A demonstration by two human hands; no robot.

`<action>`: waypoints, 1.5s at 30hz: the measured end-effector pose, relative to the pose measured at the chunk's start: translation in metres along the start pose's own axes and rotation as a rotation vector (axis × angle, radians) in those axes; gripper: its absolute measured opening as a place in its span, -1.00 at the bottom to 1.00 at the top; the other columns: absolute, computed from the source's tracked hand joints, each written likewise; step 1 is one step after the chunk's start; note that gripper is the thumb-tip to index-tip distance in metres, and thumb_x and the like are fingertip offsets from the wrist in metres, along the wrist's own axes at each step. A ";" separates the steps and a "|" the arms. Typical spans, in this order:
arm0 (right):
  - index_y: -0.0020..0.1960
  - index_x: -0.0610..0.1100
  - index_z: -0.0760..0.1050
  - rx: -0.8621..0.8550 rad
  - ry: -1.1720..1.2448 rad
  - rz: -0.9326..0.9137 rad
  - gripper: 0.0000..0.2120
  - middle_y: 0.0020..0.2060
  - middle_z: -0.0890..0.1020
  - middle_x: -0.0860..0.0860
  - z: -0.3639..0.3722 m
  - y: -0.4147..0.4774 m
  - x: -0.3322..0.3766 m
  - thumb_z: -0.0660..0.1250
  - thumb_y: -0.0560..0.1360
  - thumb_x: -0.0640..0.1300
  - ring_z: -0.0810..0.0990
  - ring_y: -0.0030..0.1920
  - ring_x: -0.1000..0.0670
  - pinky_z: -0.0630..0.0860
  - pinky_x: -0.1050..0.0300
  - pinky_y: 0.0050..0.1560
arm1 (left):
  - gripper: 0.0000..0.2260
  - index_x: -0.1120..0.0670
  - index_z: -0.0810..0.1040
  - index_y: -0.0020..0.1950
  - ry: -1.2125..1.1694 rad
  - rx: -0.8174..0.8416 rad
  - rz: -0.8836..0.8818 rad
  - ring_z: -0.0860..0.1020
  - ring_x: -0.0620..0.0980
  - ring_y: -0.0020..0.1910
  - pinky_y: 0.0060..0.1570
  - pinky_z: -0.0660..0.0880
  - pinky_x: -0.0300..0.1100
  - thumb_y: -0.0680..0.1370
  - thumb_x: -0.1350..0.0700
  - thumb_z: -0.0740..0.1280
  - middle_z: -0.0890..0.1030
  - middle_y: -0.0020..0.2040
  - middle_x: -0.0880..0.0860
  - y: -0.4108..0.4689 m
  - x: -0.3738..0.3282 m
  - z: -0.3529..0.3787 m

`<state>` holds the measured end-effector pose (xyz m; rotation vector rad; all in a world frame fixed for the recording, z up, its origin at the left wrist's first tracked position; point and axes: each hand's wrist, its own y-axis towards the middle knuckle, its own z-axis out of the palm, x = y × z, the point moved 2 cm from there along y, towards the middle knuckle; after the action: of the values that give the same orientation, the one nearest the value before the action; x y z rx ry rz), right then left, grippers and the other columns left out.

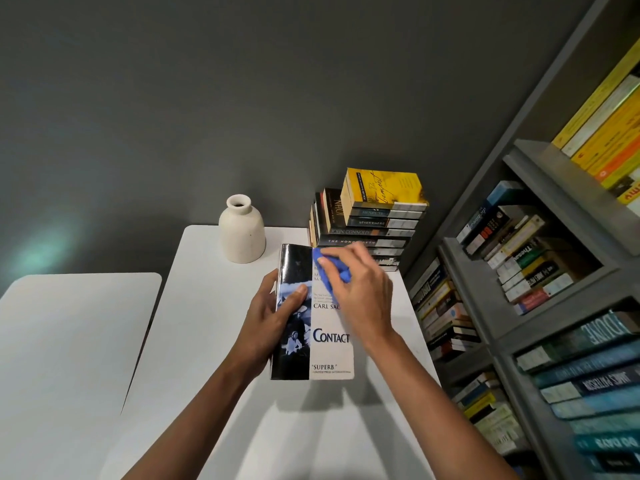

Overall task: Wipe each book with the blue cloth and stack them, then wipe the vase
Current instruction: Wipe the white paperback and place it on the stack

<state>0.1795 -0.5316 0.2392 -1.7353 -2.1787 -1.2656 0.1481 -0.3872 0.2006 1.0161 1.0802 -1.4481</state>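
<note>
Person standing at a white surface (207, 358), both bare arms reaching in. Cream vase (242, 233) stands upright near the far edge of the surface, by the grey wall (173, 98), untouched, mouth open to the top.

Paperback book (330, 355), "Contact" on the cover, is just in front of the vase and slightly right of it, on the person's side, cover up. Left hand (273, 313) holds it by the dark spine edge: thumb laid across the cover, the other fingers wrapped under out of sight, so that grip is closed on the book. Can't tell whether the book's near edge touches the surface; a shadow falls below it.

Right hand (360, 292) is over the upper part of the cover, on the end nearer the vase. Its grip is bunched round the blue cloth (334, 271), fingers curled over it, cloth pressed on the cover and hiding part of the author's name.

Stack of books (370, 233) sits right of the vase against the wall, lying flat, spines toward the person, a yellow book (388, 187) on top; a few more stand upright just behind the stack.

Second white surface (69, 341) lies left of the vase, a narrow gap between the two. Grey bookshelf (485, 271) stands further right of the vase, beyond the stack, packed with books.
</note>
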 end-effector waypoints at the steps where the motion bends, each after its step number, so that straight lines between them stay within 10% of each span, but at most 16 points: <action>1: 0.04 0.03 0.62 0.055 0.043 -0.056 -0.80 -0.10 0.55 0.13 0.001 -0.006 0.006 0.30 0.52 0.08 0.57 -0.20 0.10 0.57 0.06 -0.29 | -0.70 0.05 0.46 0.29 0.004 0.010 0.002 0.68 0.17 0.00 -0.04 0.61 0.03 0.56 0.12 0.33 0.68 0.07 0.15 0.001 -0.001 -0.002; 25: 0.00 0.05 0.64 0.231 0.059 -0.254 -0.79 -0.17 0.52 0.13 0.010 -0.008 0.009 0.34 0.48 0.13 0.51 -0.19 0.15 0.53 0.15 -0.25 | -0.58 0.14 0.46 0.29 -0.033 0.197 -0.107 0.67 0.19 -0.02 -0.11 0.60 -0.09 0.46 0.31 0.44 0.66 0.07 0.25 0.006 0.002 -0.012; 45: -0.01 -0.06 0.61 -0.017 -0.066 -0.184 -0.83 -0.16 0.54 0.04 0.015 -0.006 -0.002 0.35 0.53 0.02 0.54 -0.20 0.05 0.51 0.17 -0.33 | -0.57 0.07 0.44 0.33 0.034 0.144 -0.050 0.68 0.18 0.01 -0.04 0.62 -0.01 0.51 0.34 0.38 0.68 0.09 0.15 0.016 -0.004 -0.013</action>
<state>0.1814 -0.5235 0.2257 -1.6368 -2.4207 -1.2859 0.1653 -0.3749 0.1995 1.1255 1.0442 -1.5718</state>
